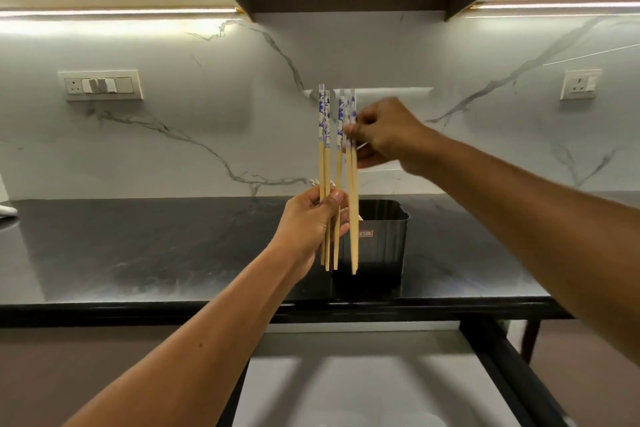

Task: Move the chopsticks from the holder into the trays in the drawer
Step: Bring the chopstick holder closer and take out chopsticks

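With the left hand point(308, 218) gripping three chopsticks point(327, 184) and the right hand point(379, 135) pinching two more, loosely splayed sticks may slip onto the countertop point(138, 246).

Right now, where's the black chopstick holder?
Head view, centre: the black holder stands on the dark countertop near its front edge, directly behind the chopsticks held upright in both hands, above the open drawer.

Both hands raised, left point(311, 218) gripping low, right point(381, 132) pinching higher.
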A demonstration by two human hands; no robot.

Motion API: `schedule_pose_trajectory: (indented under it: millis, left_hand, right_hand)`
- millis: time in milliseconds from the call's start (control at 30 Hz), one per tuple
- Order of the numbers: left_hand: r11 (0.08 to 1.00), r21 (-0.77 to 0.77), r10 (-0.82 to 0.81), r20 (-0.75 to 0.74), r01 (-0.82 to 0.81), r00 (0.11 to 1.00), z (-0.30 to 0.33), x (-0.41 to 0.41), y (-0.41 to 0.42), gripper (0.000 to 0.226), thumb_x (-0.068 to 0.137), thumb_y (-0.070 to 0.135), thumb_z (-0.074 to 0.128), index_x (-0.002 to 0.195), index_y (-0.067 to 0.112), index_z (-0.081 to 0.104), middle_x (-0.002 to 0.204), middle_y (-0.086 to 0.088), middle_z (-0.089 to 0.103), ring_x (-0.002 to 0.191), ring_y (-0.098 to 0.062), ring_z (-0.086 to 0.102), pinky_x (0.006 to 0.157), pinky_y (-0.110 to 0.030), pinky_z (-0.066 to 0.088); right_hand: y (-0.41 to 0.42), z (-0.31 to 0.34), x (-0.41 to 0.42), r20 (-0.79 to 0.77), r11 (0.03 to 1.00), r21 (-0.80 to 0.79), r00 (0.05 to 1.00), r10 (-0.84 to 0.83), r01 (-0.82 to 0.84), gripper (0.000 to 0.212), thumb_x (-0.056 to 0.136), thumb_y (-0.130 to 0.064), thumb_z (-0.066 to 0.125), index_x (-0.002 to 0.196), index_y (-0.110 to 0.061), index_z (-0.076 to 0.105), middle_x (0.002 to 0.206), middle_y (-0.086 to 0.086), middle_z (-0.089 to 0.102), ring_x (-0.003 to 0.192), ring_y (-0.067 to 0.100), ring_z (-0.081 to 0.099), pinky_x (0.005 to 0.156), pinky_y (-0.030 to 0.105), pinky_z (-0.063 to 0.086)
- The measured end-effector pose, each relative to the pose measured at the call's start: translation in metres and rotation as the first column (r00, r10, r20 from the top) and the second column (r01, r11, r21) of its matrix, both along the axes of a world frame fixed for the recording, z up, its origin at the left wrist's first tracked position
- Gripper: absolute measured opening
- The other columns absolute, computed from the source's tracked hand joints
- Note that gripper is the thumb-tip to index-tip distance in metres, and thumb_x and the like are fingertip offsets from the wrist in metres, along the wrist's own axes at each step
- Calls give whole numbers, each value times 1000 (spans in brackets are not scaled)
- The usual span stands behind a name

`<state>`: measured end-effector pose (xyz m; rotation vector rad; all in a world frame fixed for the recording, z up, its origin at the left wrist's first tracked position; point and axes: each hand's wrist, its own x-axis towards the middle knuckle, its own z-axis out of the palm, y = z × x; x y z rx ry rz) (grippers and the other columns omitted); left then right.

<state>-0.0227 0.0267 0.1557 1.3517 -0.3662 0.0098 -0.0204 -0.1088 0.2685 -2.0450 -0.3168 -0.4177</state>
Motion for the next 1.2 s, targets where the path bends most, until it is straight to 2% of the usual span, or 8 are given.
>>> schedule_pose_trajectory:
  millis: [633,700,767,833,933,1033,1100,1200]
  left_hand:
    - [981,96,-129,-344,171,930,7,-17,-9,26,103,20,38,104,5,59,73,-4,57,58,-10,55,56,-23,51]
    - [974,127,-123,-403,189,907,9,-14,-7,27,103,20,36,100,6,59,69,-3,55,57,-9,51,53,-21,48]
    - [960,178,-117,-446,216,887,12,-12,-1,28,103,21,36,98,6,59,67,-2,54,56,-8,49,51,-19,47]
    - [948,203,-126,-474,247,872,16,-11,7,28,103,20,36,96,5,58,64,-1,53,54,-7,48,50,-17,46]
    - [930,182,-198,-486,320,851,23,-6,21,26,103,18,37,96,5,59,63,-1,53,52,-7,48,47,-16,46]
    - [891,204,-267,-489,406,831,26,-5,31,24,101,17,41,96,4,60,64,-2,54,47,-5,51,43,-15,47]
    - [864,246,-282,-488,440,826,26,-6,37,24,99,18,44,93,3,62,62,-2,55,43,-4,52,40,-14,47]
    - [850,191,-327,-540,491,776,29,1,57,33,88,28,55,92,0,71,66,-5,65,44,-8,60,41,-18,52]
  right_hand:
    - [-1,-63,-1,-308,938,306,949,-67,165,18,94,-17,57,87,-1,61,73,12,66,51,15,67,49,22,57]
    - [-6,-70,3,-163,959,57,950,-267,279,22,94,-25,57,90,-4,61,86,15,69,65,21,71,62,30,59]
    - [-16,-75,6,315,824,-316,871,-376,470,25,94,-20,57,114,-6,57,111,14,64,91,24,65,78,29,52]
    - [-23,-78,5,528,629,-640,847,-57,441,60,87,-8,59,142,-11,37,142,14,43,126,28,47,101,33,41]
    - [-24,-93,6,423,284,-888,883,203,361,89,83,-11,65,153,-20,11,161,11,7,148,30,4,119,44,7]
    - [-17,-107,10,487,328,-860,823,293,392,62,86,-17,64,143,-13,39,150,17,38,139,36,34,113,43,25]
    - [-11,-108,11,551,382,-823,755,356,421,36,86,-13,65,121,-8,58,116,17,66,103,35,65,83,42,54]
    - [-1,-104,10,563,420,-814,725,396,402,20,85,-8,67,104,-9,63,85,8,69,63,24,66,47,24,41]
